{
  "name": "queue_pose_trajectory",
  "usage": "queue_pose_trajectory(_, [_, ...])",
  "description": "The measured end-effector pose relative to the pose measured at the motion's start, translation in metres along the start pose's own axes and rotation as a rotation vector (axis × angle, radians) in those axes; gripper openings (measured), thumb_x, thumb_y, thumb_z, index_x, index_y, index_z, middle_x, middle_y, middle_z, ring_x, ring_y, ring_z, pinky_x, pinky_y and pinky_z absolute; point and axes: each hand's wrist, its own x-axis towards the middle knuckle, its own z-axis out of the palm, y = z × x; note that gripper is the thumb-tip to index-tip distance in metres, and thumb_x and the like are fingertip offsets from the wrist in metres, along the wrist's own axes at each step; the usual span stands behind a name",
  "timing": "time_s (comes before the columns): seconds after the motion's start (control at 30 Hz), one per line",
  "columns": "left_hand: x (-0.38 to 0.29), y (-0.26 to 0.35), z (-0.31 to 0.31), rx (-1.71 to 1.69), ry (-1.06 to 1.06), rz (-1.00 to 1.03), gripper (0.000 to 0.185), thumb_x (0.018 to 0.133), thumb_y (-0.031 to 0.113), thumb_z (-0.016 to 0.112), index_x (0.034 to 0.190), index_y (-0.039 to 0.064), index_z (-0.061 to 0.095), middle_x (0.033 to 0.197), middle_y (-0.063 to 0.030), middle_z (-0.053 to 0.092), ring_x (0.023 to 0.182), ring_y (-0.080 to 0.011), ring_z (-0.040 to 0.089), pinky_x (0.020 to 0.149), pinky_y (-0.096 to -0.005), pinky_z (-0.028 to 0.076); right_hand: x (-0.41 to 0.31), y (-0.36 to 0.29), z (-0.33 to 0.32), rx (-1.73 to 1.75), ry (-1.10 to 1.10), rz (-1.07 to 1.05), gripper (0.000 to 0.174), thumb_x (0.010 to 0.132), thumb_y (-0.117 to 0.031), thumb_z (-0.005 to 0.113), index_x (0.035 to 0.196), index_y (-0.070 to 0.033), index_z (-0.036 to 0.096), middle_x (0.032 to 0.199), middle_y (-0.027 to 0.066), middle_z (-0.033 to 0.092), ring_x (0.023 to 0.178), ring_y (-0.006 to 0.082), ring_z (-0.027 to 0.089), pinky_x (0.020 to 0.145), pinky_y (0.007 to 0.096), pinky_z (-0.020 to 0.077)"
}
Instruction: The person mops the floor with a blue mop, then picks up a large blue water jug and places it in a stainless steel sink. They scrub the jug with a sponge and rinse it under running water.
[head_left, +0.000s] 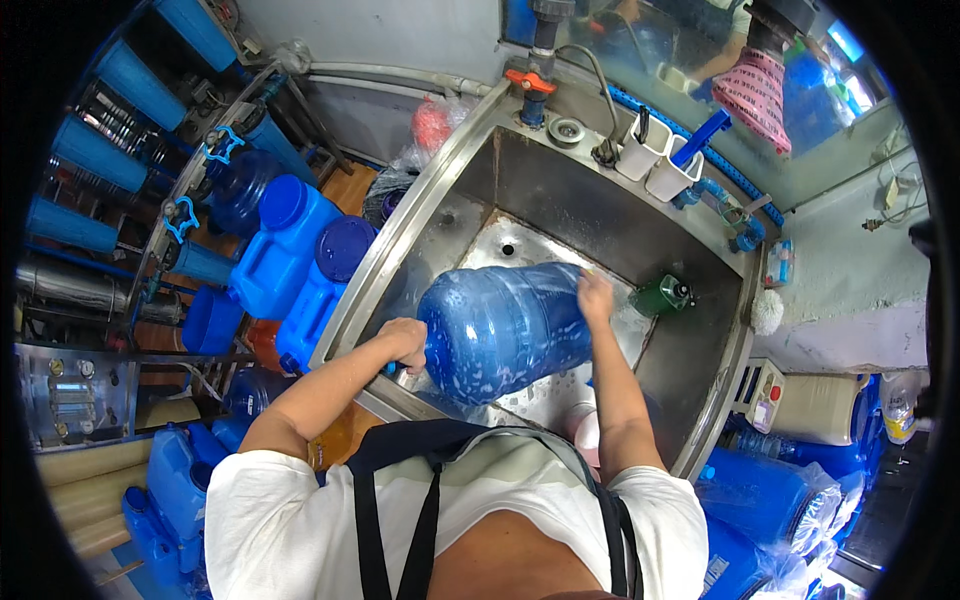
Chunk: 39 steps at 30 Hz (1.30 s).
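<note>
A large clear-blue water jug (510, 330) lies on its side in a stainless steel sink (645, 202), wet and streaked with white suds. My left hand (405, 341) is closed around its neck end, by the sink's left rim. A small blue piece pokes out below that fist; I cannot tell whether it is part of the jug or a separate tool. My right hand (595, 296) grips the far, base end, fingers curled over the edge and partly hidden. Just right of it, a green bottle with a black cap (664, 295) leans in the sink's corner.
White holders (667, 174), one with a blue-handled tool (701, 139), stand on the back ledge beside an orange-handled valve (531, 81). Blue jerrycans (289, 247) crowd the left side. Wrapped blue containers (765, 495) sit at right. A pink-and-white object (585, 429) is near my waist.
</note>
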Motion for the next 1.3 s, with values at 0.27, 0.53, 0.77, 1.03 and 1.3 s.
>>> queue_pose_trajectory(0.27, [0.022, -0.027, 0.012, -0.13, -0.151, -0.006, 0.057, 0.052, 0.025, 0.083, 0.095, -0.009, 0.067, 0.104, -0.0233, 0.068, 0.09, -0.0321, 0.068, 0.078, -0.0392, 0.054, -0.072, -0.178, -0.042, 0.39, -0.143, -0.608, 0.027, 0.09, -0.022, 0.055, 0.11, -0.015, 0.071, 0.12, 0.0132, 0.062, 0.111, 0.0332, 0.056, 0.097, 0.0428, 0.0439])
queue_pose_trajectory(0.53, [0.006, 0.002, 0.059, 0.3, 0.694, -0.065, 0.04, 0.066, 0.015, 0.075, 0.098, 0.002, 0.055, 0.087, -0.0135, 0.068, 0.081, -0.0317, 0.068, 0.072, -0.0368, 0.054, 0.007, 0.002, -0.009, -0.177, -0.106, 0.314, 0.028, 0.088, -0.028, 0.052, 0.107, -0.018, 0.071, 0.11, 0.0149, 0.067, 0.102, 0.0341, 0.061, 0.087, 0.0455, 0.0479])
queue_pose_trajectory(0.77, [-0.007, -0.012, -0.008, 0.063, -0.042, -0.058, 0.058, 0.058, 0.024, 0.084, 0.102, -0.005, 0.059, 0.092, -0.0183, 0.07, 0.088, -0.0323, 0.07, 0.077, -0.0381, 0.056, -0.078, -0.19, -0.036, 0.53, -0.151, -0.717, 0.028, 0.089, -0.019, 0.062, 0.114, -0.009, 0.068, 0.12, 0.0156, 0.061, 0.11, 0.0334, 0.056, 0.098, 0.0392, 0.0419])
queue_pose_trajectory(1.03, [-0.012, 0.002, 0.056, 0.403, 0.712, -0.099, 0.03, 0.074, 0.017, 0.07, 0.097, 0.002, 0.057, 0.089, -0.0125, 0.067, 0.083, -0.0244, 0.069, 0.071, -0.0347, 0.053, 0.008, 0.003, 0.005, 0.028, 0.02, 0.016, 0.029, 0.089, -0.027, 0.052, 0.105, -0.014, 0.072, 0.106, 0.0141, 0.069, 0.101, 0.0326, 0.063, 0.091, 0.0424, 0.0482])
queue_pose_trajectory(1.3, [-0.008, -0.007, 0.052, 0.347, 0.589, -0.063, 0.014, 0.079, 0.01, 0.061, 0.091, 0.004, 0.056, 0.084, -0.0126, 0.069, 0.076, -0.0234, 0.07, 0.067, -0.0332, 0.054, -0.018, -0.188, -0.005, 0.384, -0.403, -0.655, 0.028, 0.093, -0.027, 0.054, 0.114, -0.016, 0.07, 0.117, 0.0143, 0.065, 0.108, 0.0288, 0.061, 0.097, 0.0368, 0.0454])
